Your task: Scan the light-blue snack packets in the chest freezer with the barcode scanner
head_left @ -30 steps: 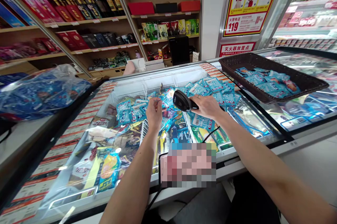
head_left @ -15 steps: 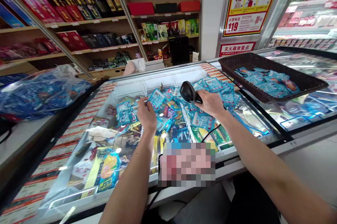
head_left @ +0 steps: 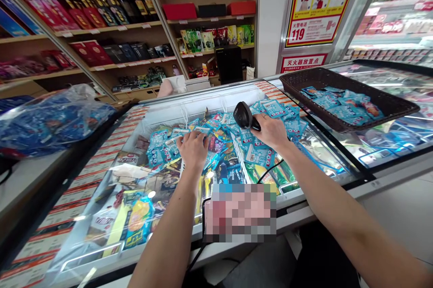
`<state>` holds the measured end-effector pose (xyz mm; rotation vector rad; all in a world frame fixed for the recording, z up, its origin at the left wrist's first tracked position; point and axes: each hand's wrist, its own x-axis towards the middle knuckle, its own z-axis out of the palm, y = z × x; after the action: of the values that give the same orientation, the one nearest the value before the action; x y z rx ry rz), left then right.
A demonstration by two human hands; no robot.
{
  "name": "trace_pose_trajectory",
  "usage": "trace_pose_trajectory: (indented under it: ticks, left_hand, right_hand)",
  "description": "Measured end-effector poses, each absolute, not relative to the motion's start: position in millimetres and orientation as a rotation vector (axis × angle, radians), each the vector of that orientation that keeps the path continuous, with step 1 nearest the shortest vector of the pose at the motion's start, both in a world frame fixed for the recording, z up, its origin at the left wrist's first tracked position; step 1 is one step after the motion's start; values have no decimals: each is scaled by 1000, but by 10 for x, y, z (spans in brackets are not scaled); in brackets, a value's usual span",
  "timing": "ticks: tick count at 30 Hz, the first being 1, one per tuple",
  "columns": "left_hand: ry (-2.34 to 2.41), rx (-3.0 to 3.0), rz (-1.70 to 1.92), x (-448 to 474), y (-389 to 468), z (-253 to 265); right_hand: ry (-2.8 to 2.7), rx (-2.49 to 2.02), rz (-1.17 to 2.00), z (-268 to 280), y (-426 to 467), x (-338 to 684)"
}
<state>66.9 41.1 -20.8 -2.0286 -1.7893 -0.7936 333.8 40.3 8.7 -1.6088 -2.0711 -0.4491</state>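
My right hand [head_left: 272, 132] grips a black handheld barcode scanner [head_left: 243, 116], its head tilted toward the left. My left hand [head_left: 193, 149] is palm down with fingers apart, over small blue snack packets [head_left: 160, 148] spread on the freezer's glass top. Its fingertips touch or hover just above the packets; contact is partly hidden by the hand. More blue packets [head_left: 260, 155] lie below and behind the scanner. A dark cable [head_left: 270, 171] runs down from my right hand toward a phone-like device [head_left: 204, 220], whose screen is blurred out.
Beneath the glass of the chest freezer [head_left: 81, 229] lie colourful ice cream packs [head_left: 139, 218]. A brown woven basket [head_left: 341, 121] with blue packets stands at right. At left sits a clear plastic bag [head_left: 50, 119] of blue goods. Stocked shelves [head_left: 118, 26] stand behind.
A blue packet pinched upright in my left hand has gone down among the others, and those fingers have spread palm down. The scanner has shifted slightly right in my right hand.
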Motion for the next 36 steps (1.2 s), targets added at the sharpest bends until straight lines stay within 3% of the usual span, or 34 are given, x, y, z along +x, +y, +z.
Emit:
trace_pose_trajectory:
  ticks: [6, 15, 25, 36]
  left_hand:
    - [-1742, -1953, -824, 616, 440, -245]
    - [-1474, -2294, -730, 792, 429, -202]
    - [-1502, -2392, -769, 876, 416, -178]
    - [-1619, -2878, -684, 1261, 270, -100]
  right_hand:
    - [-2063, -1622, -432, 80, 413, 3332]
    - [-2037, -1673, -420, 107, 394, 3331]
    - [-2056, -1665, -405, 104, 394, 3313]
    - [-2011, -1676, -379, 133, 386, 3354]
